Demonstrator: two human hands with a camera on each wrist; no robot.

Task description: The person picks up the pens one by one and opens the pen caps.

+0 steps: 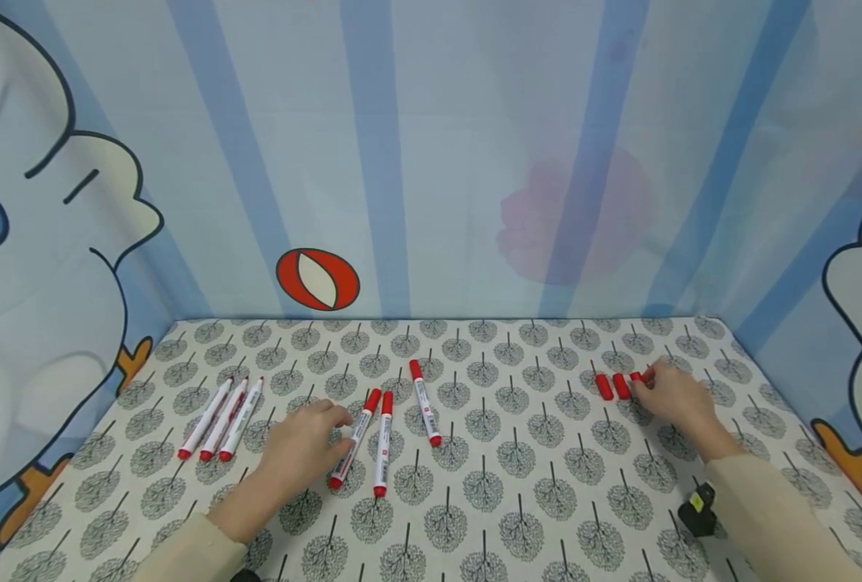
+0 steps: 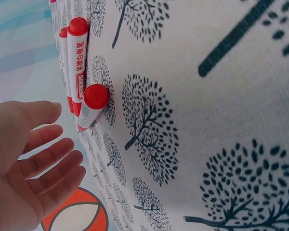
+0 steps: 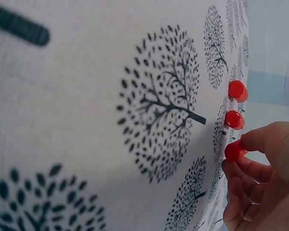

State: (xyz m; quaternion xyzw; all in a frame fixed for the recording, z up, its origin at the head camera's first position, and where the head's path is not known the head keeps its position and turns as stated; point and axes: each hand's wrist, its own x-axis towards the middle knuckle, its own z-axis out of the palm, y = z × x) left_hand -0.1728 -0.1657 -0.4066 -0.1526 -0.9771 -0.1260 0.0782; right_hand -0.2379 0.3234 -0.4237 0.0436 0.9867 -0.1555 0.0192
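My left hand (image 1: 303, 443) hovers beside a red-capped whiteboard marker (image 1: 356, 436), fingers relaxed and apart; the left wrist view shows nothing in its grasp. Two more capped markers, one close by (image 1: 383, 444) and one farther right (image 1: 425, 402), lie on the cloth. On the far right, my right hand (image 1: 678, 398) pinches a red marker cap (image 3: 235, 151) between thumb and fingers, at the cloth. Two other red caps, a middle cap (image 1: 621, 385) and a left cap (image 1: 604, 387), lie in a row next to it.
Three uncapped markers (image 1: 215, 420) lie side by side at the left, tips pointing away. A tree-patterned cloth (image 1: 518, 485) covers the table. Behind it hangs a striped blue curtain (image 1: 460, 162). A small black object (image 1: 697, 511) sits by the right sleeve.
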